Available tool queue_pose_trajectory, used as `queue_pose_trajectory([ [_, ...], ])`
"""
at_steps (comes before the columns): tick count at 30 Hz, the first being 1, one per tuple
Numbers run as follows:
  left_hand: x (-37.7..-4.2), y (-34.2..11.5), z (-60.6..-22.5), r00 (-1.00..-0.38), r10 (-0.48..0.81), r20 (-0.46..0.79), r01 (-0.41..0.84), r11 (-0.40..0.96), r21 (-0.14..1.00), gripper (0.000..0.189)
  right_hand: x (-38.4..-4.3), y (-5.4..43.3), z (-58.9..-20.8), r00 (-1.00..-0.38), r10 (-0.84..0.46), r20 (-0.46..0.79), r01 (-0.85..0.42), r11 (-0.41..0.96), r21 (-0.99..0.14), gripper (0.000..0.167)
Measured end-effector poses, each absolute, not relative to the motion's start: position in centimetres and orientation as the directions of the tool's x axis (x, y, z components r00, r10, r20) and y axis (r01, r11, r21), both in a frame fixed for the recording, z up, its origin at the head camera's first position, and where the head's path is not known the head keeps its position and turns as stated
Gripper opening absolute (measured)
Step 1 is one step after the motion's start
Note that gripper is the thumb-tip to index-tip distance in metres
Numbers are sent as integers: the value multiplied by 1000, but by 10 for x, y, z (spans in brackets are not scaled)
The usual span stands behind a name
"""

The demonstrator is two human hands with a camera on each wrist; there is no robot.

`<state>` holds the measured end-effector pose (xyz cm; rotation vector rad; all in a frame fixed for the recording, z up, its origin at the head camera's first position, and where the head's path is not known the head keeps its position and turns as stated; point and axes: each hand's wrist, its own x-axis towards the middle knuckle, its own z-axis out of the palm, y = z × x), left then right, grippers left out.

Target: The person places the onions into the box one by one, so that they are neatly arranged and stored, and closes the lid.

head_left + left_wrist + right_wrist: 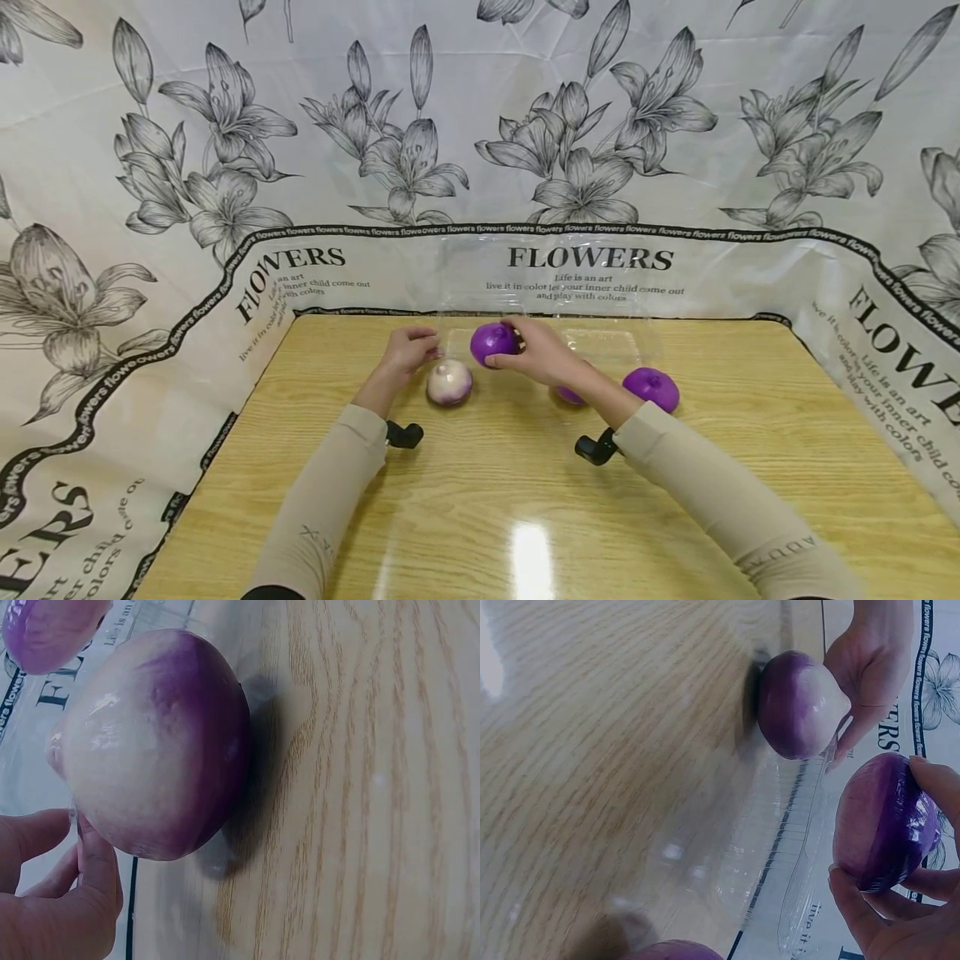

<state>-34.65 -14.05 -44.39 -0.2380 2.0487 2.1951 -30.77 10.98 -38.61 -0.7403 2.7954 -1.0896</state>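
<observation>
My right hand [536, 350] grips a purple onion [492, 343] from its right side, raised over the left part of a clear plastic container [603, 340]. The onion's glossy, two-toned skin shows between thumb and fingers [885, 821] in the right wrist view. My left hand [408, 352] pinches the container's thin edge, visible between thumb and finger in the left wrist view. Just in front of that hand, a white-and-purple onion [449, 383] sits on the table, its pointed tip toward the container.
On the right of the wooden table [480, 500] lies another purple onion [651, 389]. One more purple onion [570, 395] is mostly hidden behind my right forearm. A flower-printed cloth [420, 275] rises behind the table and along both sides.
</observation>
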Motion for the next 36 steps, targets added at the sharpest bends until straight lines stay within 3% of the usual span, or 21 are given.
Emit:
queue_pose_trajectory([
  [36,-349,-141,-446,-977,-26,-211,-208,-86,974,39,-348,75,-412,-918,-370,144,-359,622,-696,67],
])
